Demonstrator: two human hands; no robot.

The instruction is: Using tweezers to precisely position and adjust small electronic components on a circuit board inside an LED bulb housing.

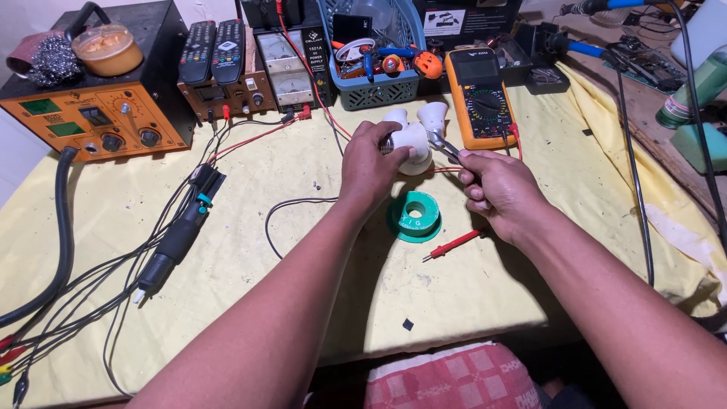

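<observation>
Nearest the person, a red checked cloth [454, 376] lies at the edge of the yellow-covered table [250, 250]. Farther in, a red probe [453, 245] and a green solder spool [415, 216] lie below the hands. The left hand [369, 163] wraps around a white bulb [413, 144], held above the table's middle, its long axis running roughly left to right with the rounded end toward the right. The right hand [500, 193] pinches metal tweezers [444, 148], whose tips point up-left and meet the bulb. Two more white bulbs [424, 115] sit just behind, beside an orange multimeter [478, 97]; a blue basket [375, 87] stands beyond.
</observation>
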